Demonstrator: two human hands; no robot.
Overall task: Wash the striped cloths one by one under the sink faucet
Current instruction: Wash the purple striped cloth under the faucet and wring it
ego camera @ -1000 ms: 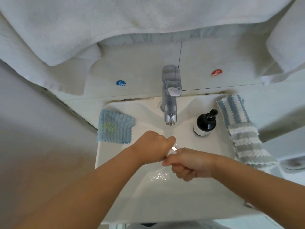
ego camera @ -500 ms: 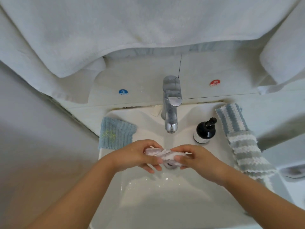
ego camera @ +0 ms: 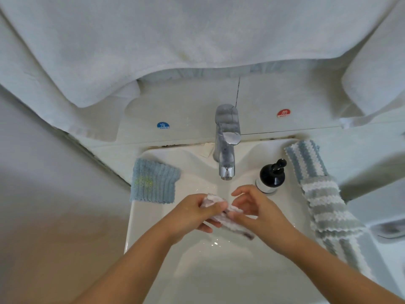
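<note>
- A big white towel [ego camera: 175, 36] hangs across the top of my view, with a second towel [ego camera: 377, 73] at the upper right.
- The white sink [ego camera: 219, 277] fills the lower middle, and both my forearms reach in over its basin.
- Along the sink's right rim lie two striped cloths end to end: a grey-and-white cloth [ego camera: 328, 213] nearer me and a blue-and-white cloth [ego camera: 304, 161] toward the wall, their ends overlapping.
- A blue cloth [ego camera: 153, 181] lies on the left rim, with a yellowish patch on it.
- The chrome faucet [ego camera: 226, 145] stands at the back centre, spout pointing down at the basin. I cannot tell whether water is running.
- My left hand [ego camera: 192, 213] grips one end of a wet cloth [ego camera: 225, 218], thumb curled over the top and fingers under it.
- My right hand [ego camera: 258, 211] pinches the other end with thumb and lower fingers; my upper fingers are lifted loose.
- That wet cloth is bunched between my hands, over the basin, in front of and below the spout.
- A black pump bottle [ego camera: 271, 176] stands on the rim just right of the faucet, close behind my right hand.
- On the wall, a blue sticker [ego camera: 163, 125] sits left of the faucet and a red sticker [ego camera: 284, 113] right of it.
</note>
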